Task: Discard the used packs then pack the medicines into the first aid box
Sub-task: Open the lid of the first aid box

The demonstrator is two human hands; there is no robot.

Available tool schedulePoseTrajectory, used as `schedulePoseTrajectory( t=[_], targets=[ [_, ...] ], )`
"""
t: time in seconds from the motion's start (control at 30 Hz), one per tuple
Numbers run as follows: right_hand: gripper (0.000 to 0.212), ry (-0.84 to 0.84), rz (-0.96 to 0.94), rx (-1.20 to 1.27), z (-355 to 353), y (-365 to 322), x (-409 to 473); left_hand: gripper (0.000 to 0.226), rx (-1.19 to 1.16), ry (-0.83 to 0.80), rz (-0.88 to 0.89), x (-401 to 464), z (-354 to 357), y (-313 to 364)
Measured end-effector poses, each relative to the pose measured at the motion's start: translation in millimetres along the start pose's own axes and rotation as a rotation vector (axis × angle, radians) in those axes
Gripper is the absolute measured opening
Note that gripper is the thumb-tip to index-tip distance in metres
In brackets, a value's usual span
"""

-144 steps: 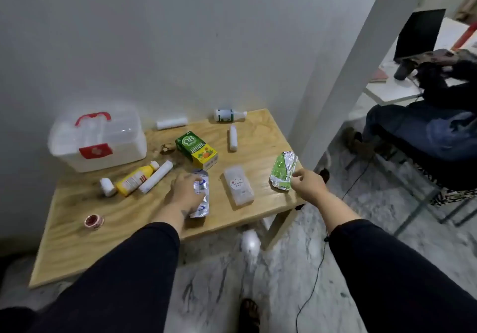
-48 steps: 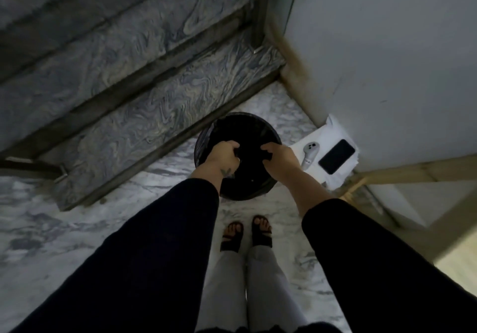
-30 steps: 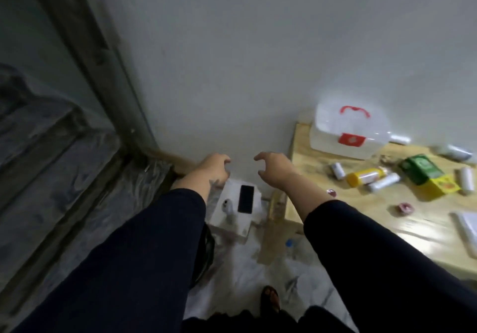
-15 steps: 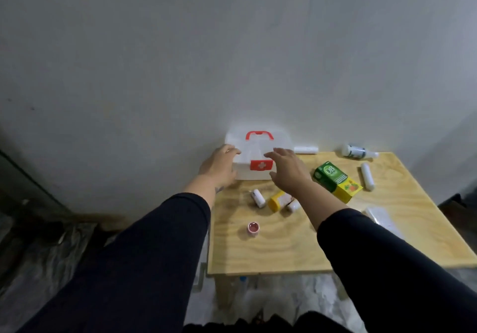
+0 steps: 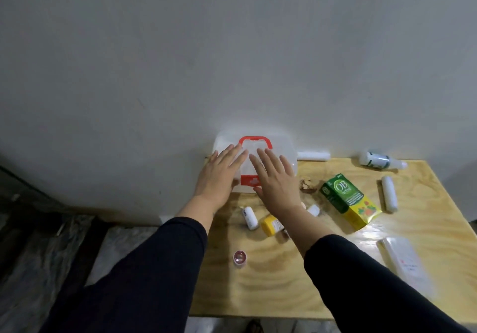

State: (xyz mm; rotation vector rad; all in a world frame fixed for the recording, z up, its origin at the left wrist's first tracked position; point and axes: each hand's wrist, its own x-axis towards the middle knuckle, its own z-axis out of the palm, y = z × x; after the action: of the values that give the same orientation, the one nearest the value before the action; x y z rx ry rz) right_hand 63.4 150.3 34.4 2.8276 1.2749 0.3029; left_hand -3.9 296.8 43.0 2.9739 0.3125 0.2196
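The white first aid box (image 5: 285, 151) with a red handle and red clasp stands shut against the wall at the table's back left. My left hand (image 5: 219, 177) lies over its left front with fingers straight. My right hand (image 5: 276, 180) lies over its right front, fingers spread flat. Neither hand holds anything. On the wooden table (image 5: 284, 281) lie a green and yellow medicine carton (image 5: 348, 201), a yellow bottle (image 5: 271, 225), a small white bottle (image 5: 249, 217), a white and green bottle (image 5: 379, 161), white rolls (image 5: 389, 193) and a flat clear pack (image 5: 405, 260).
A small red-rimmed pot (image 5: 240, 257) sits near the table's left front. Another white roll (image 5: 313, 155) lies by the wall behind the box. A grey wall rises behind the table. Marble floor (image 5: 51, 250) lies to the left.
The two used packs went from the table into a black bin. I turned back to the table, and both hands have reached forward and flattened onto the first aid box.
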Motion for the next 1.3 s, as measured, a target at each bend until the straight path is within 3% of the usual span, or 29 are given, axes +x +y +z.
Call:
schedulePoseTrajectory(
  t=[0.33,0.53,0.93,1.03,1.17,1.3],
  targets=[
    [0.074,0.064,-0.045,0.008,-0.1,2.0,-4.7,0.073,-0.014,0.009,0.019,1.9,-0.2,-2.2],
    [0.042,0.152,-0.114,0.078,-7.9,4.6,-11.5,0.071,-0.015,-0.003,0.039,-0.2,-8.2,-2.8],
    [0.031,0.188,-0.105,0.172,-33.6,3.8,-6.4,0.072,0.027,-0.047,0.085,-1.8,-38.1,-1.3],
    [0.037,0.229,-0.054,0.187,-46.7,10.3,-5.7,0.066,0.004,-0.028,0.104,2.9,-55.0,-3.5],
    [0.065,0.124,0.086,0.173,-55.6,24.1,-9.2,0.062,-0.011,0.032,0.092,14.5,-74.5,-1.7],
    [0.07,0.137,0.304,0.206,-49.6,30.6,-17.9,0.058,0.034,0.066,0.071,29.2,-81.6,1.0]
  ],
)
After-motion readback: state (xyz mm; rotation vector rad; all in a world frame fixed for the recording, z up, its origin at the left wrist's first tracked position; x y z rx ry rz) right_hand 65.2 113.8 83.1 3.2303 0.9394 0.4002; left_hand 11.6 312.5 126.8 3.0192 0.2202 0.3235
